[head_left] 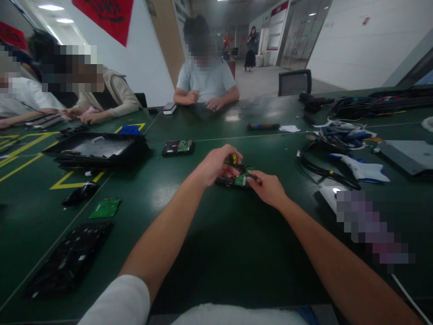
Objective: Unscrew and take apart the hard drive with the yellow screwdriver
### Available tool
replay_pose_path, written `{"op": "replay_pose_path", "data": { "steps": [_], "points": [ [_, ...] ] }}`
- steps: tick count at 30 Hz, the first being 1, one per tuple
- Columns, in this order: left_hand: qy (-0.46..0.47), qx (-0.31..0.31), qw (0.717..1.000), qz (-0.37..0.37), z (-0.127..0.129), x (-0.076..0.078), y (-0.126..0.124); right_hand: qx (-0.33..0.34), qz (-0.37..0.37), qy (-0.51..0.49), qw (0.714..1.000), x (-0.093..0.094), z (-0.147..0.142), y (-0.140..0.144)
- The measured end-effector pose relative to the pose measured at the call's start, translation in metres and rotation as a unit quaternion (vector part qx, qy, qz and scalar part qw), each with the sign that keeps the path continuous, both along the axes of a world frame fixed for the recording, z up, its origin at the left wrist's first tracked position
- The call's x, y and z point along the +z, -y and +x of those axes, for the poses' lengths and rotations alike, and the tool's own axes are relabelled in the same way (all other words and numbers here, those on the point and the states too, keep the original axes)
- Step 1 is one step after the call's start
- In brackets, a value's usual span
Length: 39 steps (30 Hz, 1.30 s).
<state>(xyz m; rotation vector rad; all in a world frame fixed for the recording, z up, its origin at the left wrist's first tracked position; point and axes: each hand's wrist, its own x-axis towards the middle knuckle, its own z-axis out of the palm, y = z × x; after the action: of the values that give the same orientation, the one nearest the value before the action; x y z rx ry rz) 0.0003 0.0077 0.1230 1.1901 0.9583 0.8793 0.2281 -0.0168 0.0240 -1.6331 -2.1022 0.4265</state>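
Observation:
On the green table in front of me lies a hard drive point(241, 179) with its green circuit board facing up. Over the drive's left part, the fingers of my left hand point(216, 164) are closed around a screwdriver point(234, 158) with a black and yellow handle. Its tip is hidden by my fingers. My right hand point(267, 187) pinches the drive's right end between thumb and fingers. A second hard drive point(177, 147), also showing a green board, rests farther back to the left.
To the left are black trays point(98, 149), a loose green circuit board point(105, 208) and a black casing point(71, 257). Bundled cables point(341, 135), a blue and white object point(360, 168) and a grey box point(407, 155) occupy the right. Across the table sits a person point(206, 81).

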Motion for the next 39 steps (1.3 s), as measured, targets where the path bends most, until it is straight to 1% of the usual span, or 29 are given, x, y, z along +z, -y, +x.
{"op": "replay_pose_path", "data": {
  "steps": [6,13,16,21,26,30,34,39],
  "points": [
    [0.025,0.03,0.999,-0.026,0.0049,-0.0013,0.0016,-0.009,0.0,0.007,1.0,-0.0005,-0.0007,-0.0004],
    [0.006,0.014,1.0,0.011,0.0016,-0.0001,0.0005,-0.001,-0.012,-0.002,1.0,0.0022,-0.0008,0.001],
    [0.004,0.003,1.0,0.002,0.0028,0.0001,0.0019,-0.001,-0.008,0.001,1.0,0.0029,-0.0009,0.0016],
    [0.03,0.001,0.999,-0.021,0.0048,-0.0003,0.0032,0.003,-0.001,0.0,1.0,0.0018,-0.0006,0.0007],
    [0.01,0.012,1.0,0.018,0.003,0.0004,0.0027,-0.004,0.004,-0.001,1.0,-0.0036,0.0,-0.0019],
    [-0.002,0.006,0.999,0.036,0.0038,0.0009,0.0039,-0.008,0.01,-0.006,1.0,-0.0067,0.0,-0.0031],
    [0.008,0.012,1.0,0.025,0.0052,-0.0019,0.0033,-0.001,0.013,-0.006,1.0,-0.0052,-0.0002,-0.0027],
    [0.022,0.001,1.0,0.016,0.0034,-0.0044,0.0009,-0.002,0.005,-0.003,1.0,-0.0025,-0.0005,-0.0015]
  ]
}}
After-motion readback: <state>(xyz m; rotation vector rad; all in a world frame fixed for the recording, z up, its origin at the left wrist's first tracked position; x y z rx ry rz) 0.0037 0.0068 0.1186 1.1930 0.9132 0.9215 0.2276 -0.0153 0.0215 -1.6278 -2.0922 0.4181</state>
